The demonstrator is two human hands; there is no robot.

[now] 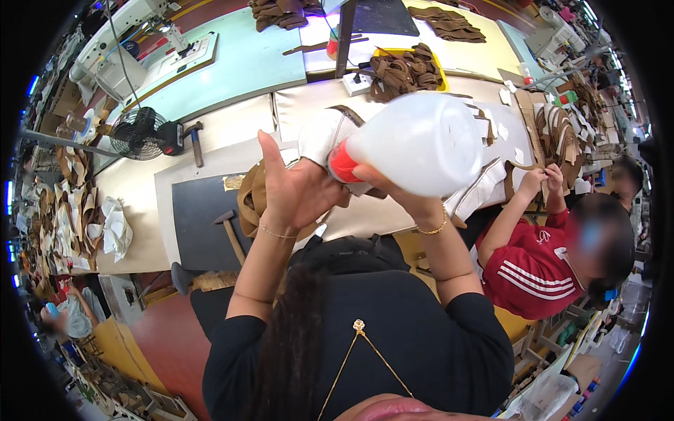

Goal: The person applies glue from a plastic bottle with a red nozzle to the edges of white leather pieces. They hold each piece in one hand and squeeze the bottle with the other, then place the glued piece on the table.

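A large translucent white plastic bottle (428, 144) with a red cap (342, 163) is tilted on its side above the table, its base to the right. My right hand (406, 200) grips it near the cap end. Just left of the cap is my left hand (295, 189), palm showing and thumb stretched out; its fingertips are partly hidden behind the cap. A white piece (326, 133) lies beyond these fingers. Folded brown strips (253, 189) sit behind my left wrist.
A dark board (203, 224) with a wooden-handled hammer (230, 235) lies at left. Further off are another hammer (196, 144), a black fan (144, 133), a sewing machine (133, 52) and a yellow basket (441, 74) of brown strips. A person in red (533, 270) works at right.
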